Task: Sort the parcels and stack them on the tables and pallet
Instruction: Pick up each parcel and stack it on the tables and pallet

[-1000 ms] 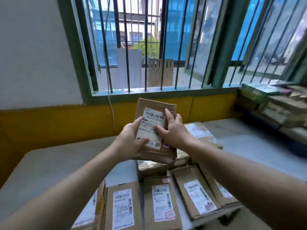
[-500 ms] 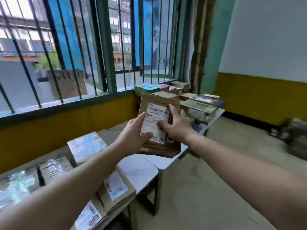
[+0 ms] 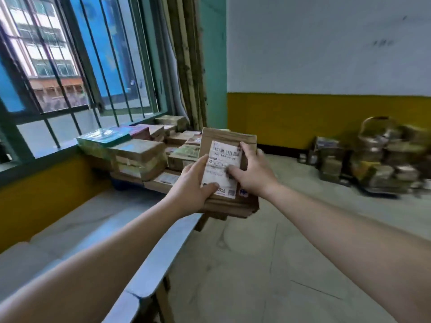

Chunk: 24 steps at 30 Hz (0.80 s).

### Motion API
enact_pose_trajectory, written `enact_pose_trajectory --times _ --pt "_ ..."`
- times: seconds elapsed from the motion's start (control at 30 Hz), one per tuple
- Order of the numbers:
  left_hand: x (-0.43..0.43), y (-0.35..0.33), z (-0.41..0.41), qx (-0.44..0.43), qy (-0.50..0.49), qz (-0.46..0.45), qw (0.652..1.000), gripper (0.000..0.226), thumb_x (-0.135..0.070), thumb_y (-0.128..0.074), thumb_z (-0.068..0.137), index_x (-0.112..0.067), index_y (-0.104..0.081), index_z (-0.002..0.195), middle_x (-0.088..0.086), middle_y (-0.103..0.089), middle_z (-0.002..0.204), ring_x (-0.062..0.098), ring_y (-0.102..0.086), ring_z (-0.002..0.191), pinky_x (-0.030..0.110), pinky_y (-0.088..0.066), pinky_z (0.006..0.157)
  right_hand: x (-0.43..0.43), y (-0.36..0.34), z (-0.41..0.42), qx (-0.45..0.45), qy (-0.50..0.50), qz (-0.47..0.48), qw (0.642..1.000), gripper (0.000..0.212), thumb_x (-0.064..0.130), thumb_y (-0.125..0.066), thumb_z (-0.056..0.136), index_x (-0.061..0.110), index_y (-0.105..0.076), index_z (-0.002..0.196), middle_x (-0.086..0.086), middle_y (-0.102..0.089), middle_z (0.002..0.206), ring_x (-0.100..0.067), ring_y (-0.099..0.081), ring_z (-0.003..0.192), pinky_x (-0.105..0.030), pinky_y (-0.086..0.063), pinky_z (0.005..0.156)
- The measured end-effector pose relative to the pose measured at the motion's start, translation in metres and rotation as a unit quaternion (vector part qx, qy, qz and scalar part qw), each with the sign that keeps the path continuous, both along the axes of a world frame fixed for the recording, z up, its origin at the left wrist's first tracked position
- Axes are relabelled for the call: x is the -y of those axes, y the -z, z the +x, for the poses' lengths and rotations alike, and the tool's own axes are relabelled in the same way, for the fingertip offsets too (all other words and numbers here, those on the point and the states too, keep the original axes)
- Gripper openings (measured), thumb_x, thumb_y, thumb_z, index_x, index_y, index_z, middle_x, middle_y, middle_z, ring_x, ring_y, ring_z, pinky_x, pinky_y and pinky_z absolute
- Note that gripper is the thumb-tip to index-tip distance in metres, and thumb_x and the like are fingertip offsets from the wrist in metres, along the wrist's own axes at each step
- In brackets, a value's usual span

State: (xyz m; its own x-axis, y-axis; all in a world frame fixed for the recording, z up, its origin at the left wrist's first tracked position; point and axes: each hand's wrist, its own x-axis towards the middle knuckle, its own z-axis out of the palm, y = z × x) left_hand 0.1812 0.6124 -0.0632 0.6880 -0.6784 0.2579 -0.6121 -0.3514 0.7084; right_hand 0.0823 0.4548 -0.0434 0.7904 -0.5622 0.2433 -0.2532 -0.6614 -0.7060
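Head view: brown parcel (image 3: 227, 139) held upright
Left hand (image 3: 191, 185): grips its lower left
Right hand (image 3: 254, 174): grips its right edge

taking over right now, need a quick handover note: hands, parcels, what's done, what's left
Left hand: grips the labelled brown parcel at its left edge, thumb on the label.
Right hand: grips the same parcel at its right edge, thumb on the label.
The parcel is in the air past the end of the grey table, not set down.
Done: window stacks built; a blurred far pile stands by the wall.
Left: place this parcel, probably on the window stacks it faces, then go on sorting.
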Motion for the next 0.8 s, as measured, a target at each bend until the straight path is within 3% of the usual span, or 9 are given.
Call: enact_pose_trajectory --times 0.13,0.23,0.3,0.53,0.8 --pt "0.052 -0.002 0.057 -0.016 0.027 -0.021 0.999 0.083 -0.054 -0.065 0.066 -0.055 -0.019 0.136 -0.007 -0.038 0.145 0.016 -0.047 0.126 0.044 -0.043 0.104 0.044 -0.004 0.05 0.0 0.03 0.003 1.0 0.08 0.045 -0.063 0.091 0.029 -0.018 0.155 -0.008 -0.02 0.155 -0.028 -0.034 0.139 -0.033 -0.029 0.111" --pt "0.091 -0.014 0.099 0.014 0.041 -0.023 0.999 0.079 -0.036 -0.067 0.082 -0.043 -0.02 0.146 -0.005 -0.033 0.149 0.016 -0.036 0.133 0.033 -0.031 0.109 0.077 -0.015 0.088 0.01 0.054 0.0 0.998 0.076 0.044 -0.063 0.092 0.032 -0.02 0.154 -0.008 -0.024 0.15 -0.029 -0.038 0.134 -0.035 -0.033 0.107" --pt "0.117 -0.023 0.121 0.035 0.061 -0.023 0.997 0.077 -0.03 -0.065 0.087 -0.038 -0.02 0.148 -0.005 -0.03 0.15 0.015 -0.03 0.135 0.027 -0.025 0.103 0.099 -0.021 0.106 0.023 0.071 0.004 0.997 0.074 0.044 -0.062 0.092 0.033 -0.022 0.153 -0.008 -0.027 0.148 -0.029 -0.041 0.131 -0.032 -0.035 0.102" --pt "0.221 -0.028 0.173 0.03 0.074 -0.011 0.997 0.077 -0.029 -0.066 0.087 -0.038 -0.02 0.148 -0.004 -0.034 0.148 0.018 -0.036 0.132 0.037 -0.033 0.108 0.196 -0.019 0.157 0.035 0.088 0.021 0.995 0.07 0.042 -0.061 0.094 0.034 -0.023 0.152 -0.007 -0.028 0.147 -0.026 -0.04 0.131 -0.031 -0.033 0.103" --pt "0.346 -0.028 0.237 0.023 0.033 -0.007 0.999 0.075 -0.028 -0.063 0.088 -0.037 -0.019 0.148 -0.001 -0.034 0.145 0.018 -0.038 0.128 0.04 -0.034 0.108 0.332 -0.021 0.235 0.009 0.041 -0.006 0.999 0.07 0.046 -0.058 0.095 0.035 -0.019 0.152 -0.007 -0.028 0.145 -0.028 -0.04 0.131 -0.035 -0.035 0.103"
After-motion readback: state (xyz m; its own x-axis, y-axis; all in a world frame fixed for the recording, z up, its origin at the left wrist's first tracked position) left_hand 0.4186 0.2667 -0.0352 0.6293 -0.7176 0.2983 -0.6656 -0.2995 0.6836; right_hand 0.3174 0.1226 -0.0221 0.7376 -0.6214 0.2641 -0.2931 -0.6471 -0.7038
